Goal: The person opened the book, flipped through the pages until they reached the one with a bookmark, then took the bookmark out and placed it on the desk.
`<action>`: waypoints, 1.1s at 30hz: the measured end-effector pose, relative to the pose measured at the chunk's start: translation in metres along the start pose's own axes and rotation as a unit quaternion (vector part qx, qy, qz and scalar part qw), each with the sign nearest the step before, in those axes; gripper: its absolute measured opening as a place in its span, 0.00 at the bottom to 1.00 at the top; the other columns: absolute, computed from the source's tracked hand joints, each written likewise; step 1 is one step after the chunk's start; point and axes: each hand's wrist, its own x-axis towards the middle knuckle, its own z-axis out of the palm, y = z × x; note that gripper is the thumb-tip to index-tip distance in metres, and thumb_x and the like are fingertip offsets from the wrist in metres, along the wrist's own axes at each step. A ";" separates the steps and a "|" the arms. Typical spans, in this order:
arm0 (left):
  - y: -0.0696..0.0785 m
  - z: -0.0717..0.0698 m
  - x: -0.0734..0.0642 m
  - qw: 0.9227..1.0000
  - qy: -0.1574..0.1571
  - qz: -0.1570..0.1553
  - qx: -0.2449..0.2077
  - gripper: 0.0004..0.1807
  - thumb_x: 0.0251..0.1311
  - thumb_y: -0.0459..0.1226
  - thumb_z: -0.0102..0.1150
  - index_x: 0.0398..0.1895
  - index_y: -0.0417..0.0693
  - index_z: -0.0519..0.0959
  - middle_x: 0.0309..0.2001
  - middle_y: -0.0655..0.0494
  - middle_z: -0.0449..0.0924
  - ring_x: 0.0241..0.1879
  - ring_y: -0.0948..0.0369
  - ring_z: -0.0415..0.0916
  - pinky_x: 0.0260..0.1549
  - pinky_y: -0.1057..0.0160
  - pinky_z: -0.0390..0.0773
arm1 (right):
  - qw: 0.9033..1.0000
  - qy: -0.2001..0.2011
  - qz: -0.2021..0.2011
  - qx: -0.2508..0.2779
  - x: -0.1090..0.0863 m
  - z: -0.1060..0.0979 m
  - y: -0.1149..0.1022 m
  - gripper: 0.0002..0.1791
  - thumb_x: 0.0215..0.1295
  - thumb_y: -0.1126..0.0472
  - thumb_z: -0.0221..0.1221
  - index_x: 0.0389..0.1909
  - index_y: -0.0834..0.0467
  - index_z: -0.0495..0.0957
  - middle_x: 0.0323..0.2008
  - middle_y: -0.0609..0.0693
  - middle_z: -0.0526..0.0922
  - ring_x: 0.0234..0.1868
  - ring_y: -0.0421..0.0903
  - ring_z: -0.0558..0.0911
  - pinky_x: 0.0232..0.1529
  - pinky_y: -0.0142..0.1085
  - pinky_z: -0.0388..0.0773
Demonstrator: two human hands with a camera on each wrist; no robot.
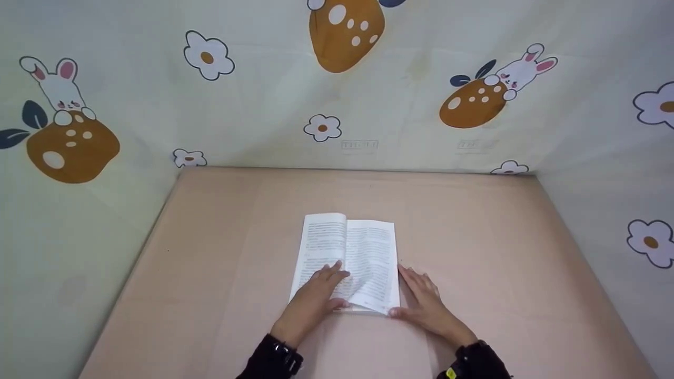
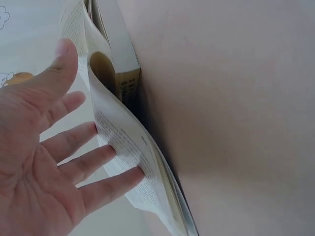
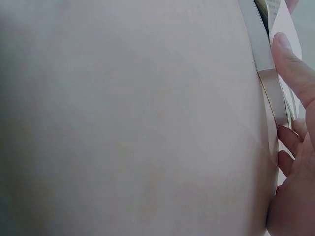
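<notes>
On the book (image 1: 368, 245), the left hand (image 1: 315, 290) splays its fingers, gripping nothing, while the right hand (image 1: 424, 301), thumb spread, braces the right edge, printed pages (image 1: 322, 237) buckling.

An open book (image 1: 371, 245) lies face up just below the centre of the head view, its white pages covered in lines of small dark print, too small to read, and its fold running roughly up and down the frame. The right-hand page is rippled, its lower edge slanting up towards the fold; left of centre in the left wrist view, paper bows into a rounded loop.
</notes>
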 end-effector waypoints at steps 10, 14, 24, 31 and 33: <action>0.000 0.004 -0.002 0.996 0.061 0.026 0.052 0.31 0.59 0.53 0.54 0.60 0.46 0.66 0.57 0.41 0.74 0.57 0.45 0.72 0.52 0.49 0.75 | 1.000 -0.009 0.005 0.014 0.000 -0.001 0.000 0.54 0.47 0.42 0.66 0.72 0.54 0.50 0.70 0.62 0.54 0.71 0.65 0.46 0.66 0.62 0.33; 0.002 0.006 0.000 0.995 0.079 -0.001 0.061 0.24 0.64 0.48 0.50 0.58 0.46 0.67 0.51 0.40 0.78 0.51 0.47 0.77 0.46 0.52 0.78 | 1.000 -0.006 0.011 0.015 0.000 0.000 0.000 0.54 0.47 0.42 0.67 0.72 0.53 0.50 0.70 0.63 0.53 0.71 0.66 0.45 0.66 0.63 0.33; 0.004 0.012 0.004 0.982 0.169 -0.087 0.008 0.12 0.64 0.36 0.51 0.43 0.33 0.72 0.31 0.43 0.79 0.31 0.51 0.81 0.27 0.58 0.79 | 1.000 -0.002 0.010 0.015 0.001 0.001 -0.002 0.52 0.48 0.42 0.65 0.72 0.53 0.51 0.71 0.59 0.55 0.72 0.64 0.47 0.68 0.59 0.32; 0.000 0.010 -0.004 0.970 0.186 -0.153 0.026 0.14 0.59 0.34 0.54 0.37 0.26 0.77 0.31 0.40 0.79 0.30 0.48 0.80 0.25 0.55 0.79 | 1.000 -0.005 0.001 0.007 0.001 0.000 -0.001 0.49 0.51 0.43 0.63 0.71 0.52 0.52 0.71 0.58 0.56 0.71 0.64 0.48 0.67 0.60 0.33; 0.000 0.008 -0.006 0.969 0.181 -0.164 0.042 0.13 0.57 0.33 0.54 0.35 0.26 0.78 0.30 0.41 0.79 0.27 0.49 0.79 0.22 0.56 0.78 | 1.000 -0.006 0.002 0.008 0.001 0.000 -0.002 0.48 0.51 0.43 0.62 0.71 0.52 0.52 0.71 0.58 0.56 0.71 0.64 0.48 0.67 0.60 0.33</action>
